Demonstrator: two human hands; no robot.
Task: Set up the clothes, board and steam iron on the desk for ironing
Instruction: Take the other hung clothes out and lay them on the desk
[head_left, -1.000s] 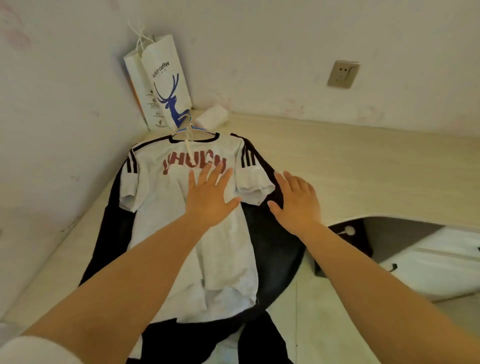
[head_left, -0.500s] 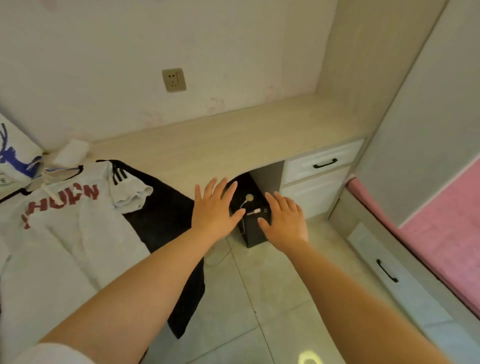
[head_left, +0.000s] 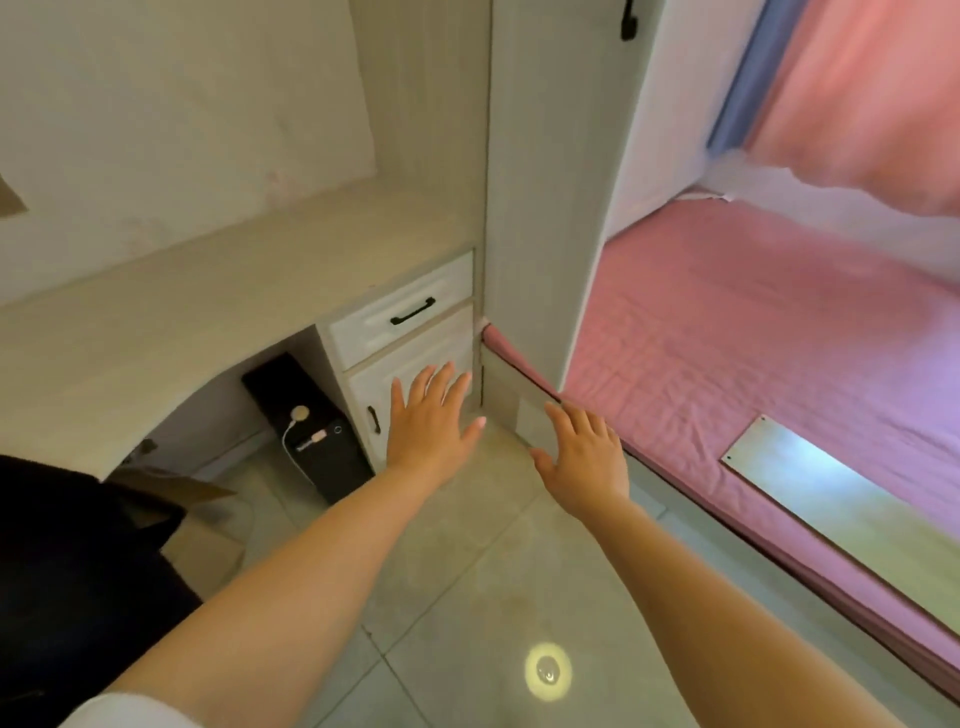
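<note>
Pale wood-grain tabletop (head_left: 218, 306): runs along the wall at left, its visible stretch bare. Dark garment (head_left: 67, 561): lower left edge, hanging off the near end of the desk; the only clothing in view. Board and steam iron: neither is visible.

Left hand (head_left: 428, 421): held out in the air in front of the cupboard door (head_left: 415, 374), fingers straight and spread, holding nothing. Right hand (head_left: 584, 454): held out near the bed frame corner, fingers spread, likewise holding nothing.

Step in hand, judged: the person faces away from the clothes toward the bed (head_left: 753, 338) side, probably to fetch the next item. Next move calls for locating the board or iron and taking hold of it; a flat pale panel (head_left: 831, 499) lying on the pink bed cover may be the board, though that cannot be confirmed.

Containers: drawer (head_left: 402, 312), closed, contents hidden. Cupboard door below it, closed, contents hidden. Cardboard box (head_left: 192, 514) under the desk, flap open, contents not discernible. Black computer tower (head_left: 317, 431) beside it, white cable plugged in.
</note>
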